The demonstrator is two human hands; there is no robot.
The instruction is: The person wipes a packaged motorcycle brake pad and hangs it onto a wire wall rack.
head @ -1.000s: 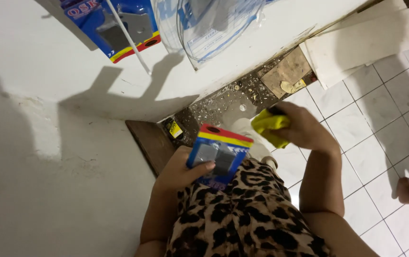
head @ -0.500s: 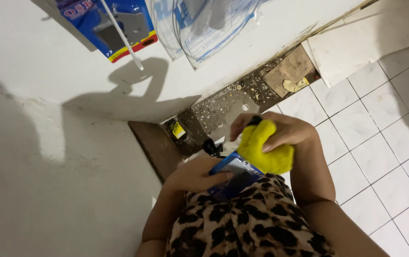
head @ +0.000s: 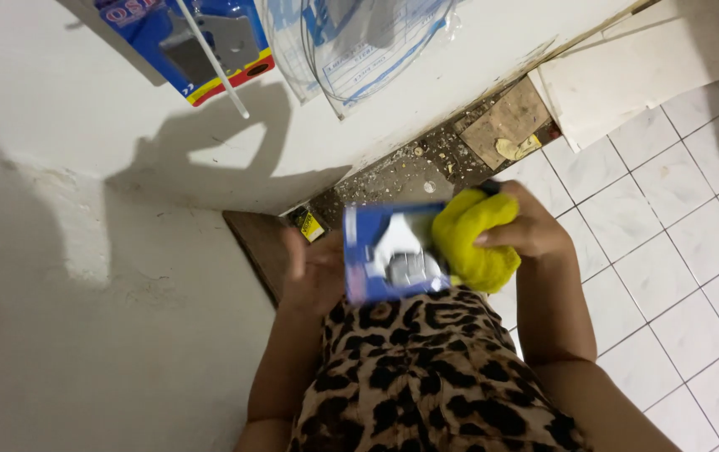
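Pressing the yellow cloth (head: 472, 243) now against the blue blister pack (head: 393, 253), the right hand (head: 527, 230) stays clenched on it, wiping underway, while the left hand (head: 313, 272) grips the pack's edge.

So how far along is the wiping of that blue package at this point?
Under way, by the look of it. The left hand holds the blue blister pack flat while the right hand presses a yellow cloth against its edge. Nothing shows it finished. Another blue pack hangs on the wall, untouched.
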